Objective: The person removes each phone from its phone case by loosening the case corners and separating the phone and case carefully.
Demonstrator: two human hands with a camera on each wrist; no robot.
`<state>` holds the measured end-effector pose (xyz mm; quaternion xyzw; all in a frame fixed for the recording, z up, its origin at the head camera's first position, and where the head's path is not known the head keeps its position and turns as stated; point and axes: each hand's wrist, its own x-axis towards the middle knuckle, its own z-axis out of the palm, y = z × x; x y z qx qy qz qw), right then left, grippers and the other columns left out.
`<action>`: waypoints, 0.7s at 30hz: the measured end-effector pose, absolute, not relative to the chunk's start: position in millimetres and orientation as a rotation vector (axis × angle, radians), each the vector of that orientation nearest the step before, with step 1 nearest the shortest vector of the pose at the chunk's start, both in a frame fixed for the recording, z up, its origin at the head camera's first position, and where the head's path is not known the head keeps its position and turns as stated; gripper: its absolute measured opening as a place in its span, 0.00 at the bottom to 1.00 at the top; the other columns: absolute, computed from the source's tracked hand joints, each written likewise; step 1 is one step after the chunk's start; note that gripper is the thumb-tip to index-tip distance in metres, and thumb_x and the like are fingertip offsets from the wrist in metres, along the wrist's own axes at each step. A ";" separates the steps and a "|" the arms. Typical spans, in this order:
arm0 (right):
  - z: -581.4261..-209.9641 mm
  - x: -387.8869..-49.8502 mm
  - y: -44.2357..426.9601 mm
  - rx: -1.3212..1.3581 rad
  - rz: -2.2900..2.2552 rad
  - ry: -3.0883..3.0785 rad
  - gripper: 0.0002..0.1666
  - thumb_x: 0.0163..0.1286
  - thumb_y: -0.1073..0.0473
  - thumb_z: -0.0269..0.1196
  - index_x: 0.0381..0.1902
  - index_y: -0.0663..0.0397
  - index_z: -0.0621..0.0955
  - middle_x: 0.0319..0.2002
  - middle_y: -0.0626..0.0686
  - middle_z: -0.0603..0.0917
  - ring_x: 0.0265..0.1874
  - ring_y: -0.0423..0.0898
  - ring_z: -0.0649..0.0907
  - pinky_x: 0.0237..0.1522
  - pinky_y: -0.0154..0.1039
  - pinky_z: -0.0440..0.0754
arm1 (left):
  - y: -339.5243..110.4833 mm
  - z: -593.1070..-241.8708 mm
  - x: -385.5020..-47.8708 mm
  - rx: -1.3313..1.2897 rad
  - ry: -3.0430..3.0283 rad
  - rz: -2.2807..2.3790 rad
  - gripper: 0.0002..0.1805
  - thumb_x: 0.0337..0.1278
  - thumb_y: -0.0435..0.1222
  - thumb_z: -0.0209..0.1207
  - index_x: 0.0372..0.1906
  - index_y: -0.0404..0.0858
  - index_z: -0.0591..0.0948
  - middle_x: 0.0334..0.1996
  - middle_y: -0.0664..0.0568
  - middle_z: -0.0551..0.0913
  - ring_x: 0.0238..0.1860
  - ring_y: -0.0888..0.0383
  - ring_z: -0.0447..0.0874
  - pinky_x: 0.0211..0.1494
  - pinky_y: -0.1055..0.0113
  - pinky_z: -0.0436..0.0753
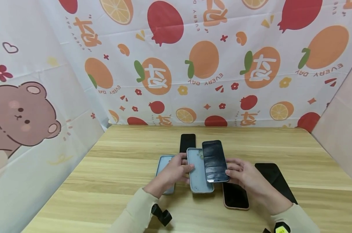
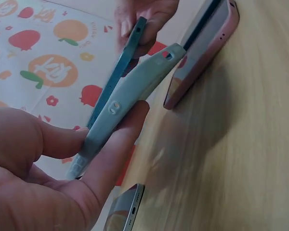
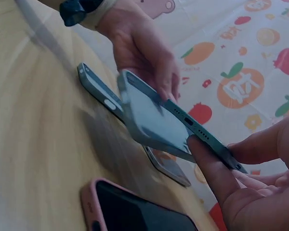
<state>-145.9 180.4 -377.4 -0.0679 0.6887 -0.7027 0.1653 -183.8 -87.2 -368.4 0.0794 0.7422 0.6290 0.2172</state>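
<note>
The left hand [image 1: 176, 168] grips a light-blue phone case [image 1: 197, 173] by its left side, thumb on the rim and fingers beneath, holding it above the wood-grain table [image 1: 106, 181], its inner face upward. Over the right part of this case is a dark-screened smartphone with a teal frame [image 1: 215, 161], tilted and pinched at its lower right corner between the thumb and fingers of the right hand [image 1: 242, 171]; whether phone and case touch is hard to tell. To the left of the held case, partly hidden by the left hand, lies a second light-blue phone case [image 1: 163, 161]. Behind the held case is a black-screened phone [image 1: 188, 142]; to its right and nearer the person, a phone in a pink case [image 1: 236, 196]; farther right, a larger black device [image 1: 276, 179], partly covered by the right forearm.
</note>
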 end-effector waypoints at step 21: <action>-380.5 -195.9 183.9 -0.058 -1.950 2.083 0.33 0.77 0.64 0.52 0.73 0.70 0.56 0.67 0.69 0.72 0.53 0.42 0.82 0.51 0.36 0.84 | -87.6 -370.4 -178.5 0.250 2.226 1.522 0.33 0.70 0.36 0.57 0.73 0.33 0.58 0.48 0.42 0.81 0.38 0.53 0.85 0.37 0.58 0.88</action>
